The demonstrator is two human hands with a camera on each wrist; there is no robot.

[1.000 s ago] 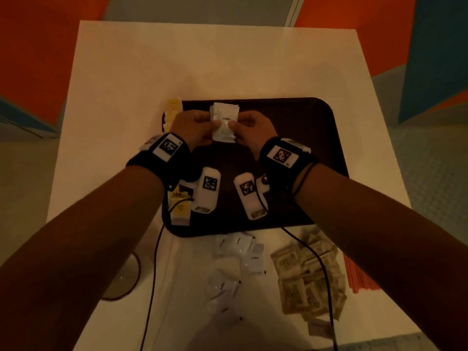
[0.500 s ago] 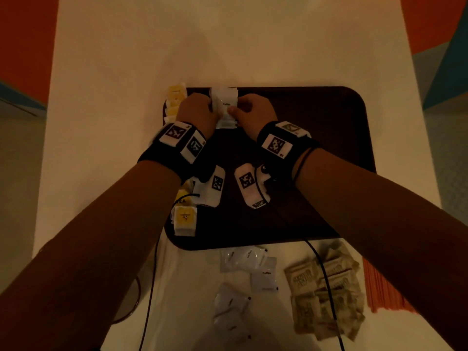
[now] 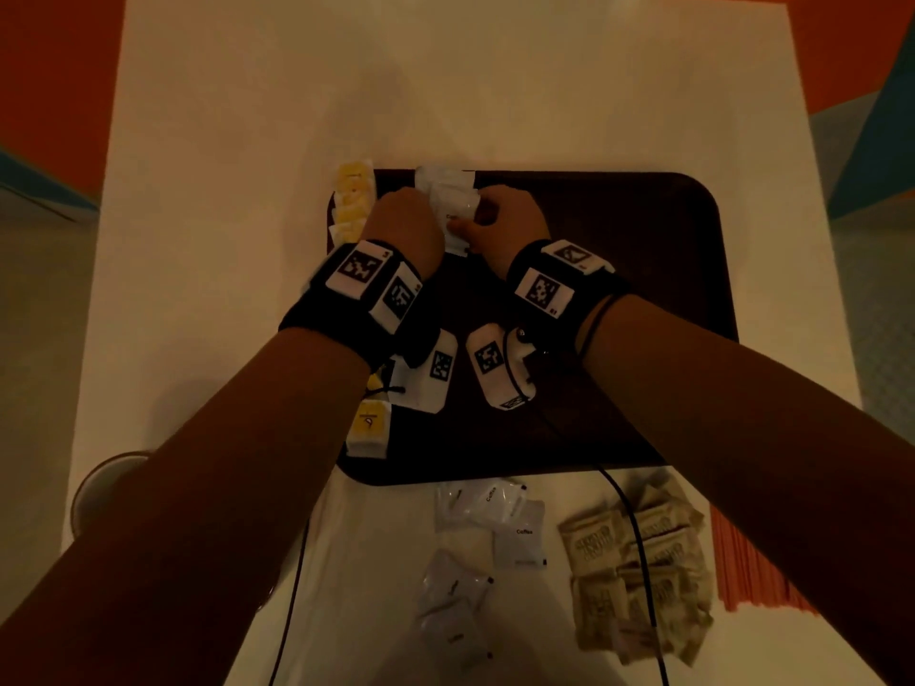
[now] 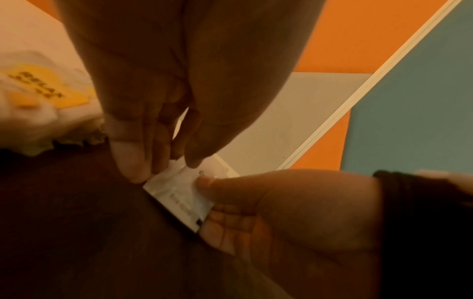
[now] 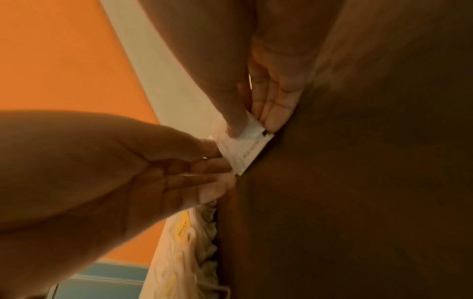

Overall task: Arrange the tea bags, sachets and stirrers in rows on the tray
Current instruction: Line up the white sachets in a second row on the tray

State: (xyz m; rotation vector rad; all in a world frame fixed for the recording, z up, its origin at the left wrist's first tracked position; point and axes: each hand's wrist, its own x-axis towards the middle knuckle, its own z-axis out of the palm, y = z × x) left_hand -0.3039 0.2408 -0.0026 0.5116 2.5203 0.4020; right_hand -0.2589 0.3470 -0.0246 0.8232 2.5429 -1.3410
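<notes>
Both hands moved forward with the white paper coffee sachet (image 3: pixel 451 210); it's now low at the far edge of the dark brown plastic tray (image 3: pixel 643 230), partly over another white sachet. Left hand (image 3: pixel 406 225) and right hand (image 3: pixel 500 222) each pinch a side of it, thumb over fingertips (image 4: pixel 133 161). Yellow-labelled tea bags (image 3: pixel 354 200) sit in a row along the tray's left rim. Step: starting the sachet row. Next likely calls for letting go flat, square to the tea bags, then fetching from the loose white sachets (image 3: pixel 487 517) near the tray.
</notes>
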